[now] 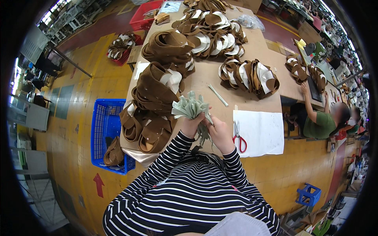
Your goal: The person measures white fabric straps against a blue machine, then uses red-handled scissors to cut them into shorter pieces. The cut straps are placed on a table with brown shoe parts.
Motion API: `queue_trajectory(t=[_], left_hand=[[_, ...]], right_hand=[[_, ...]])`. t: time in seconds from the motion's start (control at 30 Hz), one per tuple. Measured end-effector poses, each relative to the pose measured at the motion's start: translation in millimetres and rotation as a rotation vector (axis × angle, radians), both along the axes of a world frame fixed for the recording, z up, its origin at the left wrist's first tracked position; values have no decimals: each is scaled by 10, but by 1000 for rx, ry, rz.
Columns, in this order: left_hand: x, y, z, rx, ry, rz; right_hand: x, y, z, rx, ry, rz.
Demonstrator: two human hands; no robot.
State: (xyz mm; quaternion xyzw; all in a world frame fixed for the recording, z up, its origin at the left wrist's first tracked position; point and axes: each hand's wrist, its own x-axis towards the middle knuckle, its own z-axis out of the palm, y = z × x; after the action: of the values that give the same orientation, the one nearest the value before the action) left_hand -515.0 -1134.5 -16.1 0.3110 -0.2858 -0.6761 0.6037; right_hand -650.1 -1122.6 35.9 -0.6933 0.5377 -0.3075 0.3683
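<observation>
Head view: left hand [190,126] and right hand [219,133], both grips wrapped round a pale-green bunch of flat strips [191,107], near edge of tan tabletop [202,84]; beyond, one loose pale-green flat strip [218,95]; looks mostly gathered, that one left

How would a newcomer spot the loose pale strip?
On the tan table, look just beyond the right hand, between the brown piles. The strip lies there, slanted and alone, apart from the similar bunch in the left hand.
</observation>
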Motion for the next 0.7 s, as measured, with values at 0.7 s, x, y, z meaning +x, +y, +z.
queue_trajectory(t=[0.7], left_hand=[[300,-207,422,-17,20,56]], right_hand=[[1,0,43,-250,-123,76]])
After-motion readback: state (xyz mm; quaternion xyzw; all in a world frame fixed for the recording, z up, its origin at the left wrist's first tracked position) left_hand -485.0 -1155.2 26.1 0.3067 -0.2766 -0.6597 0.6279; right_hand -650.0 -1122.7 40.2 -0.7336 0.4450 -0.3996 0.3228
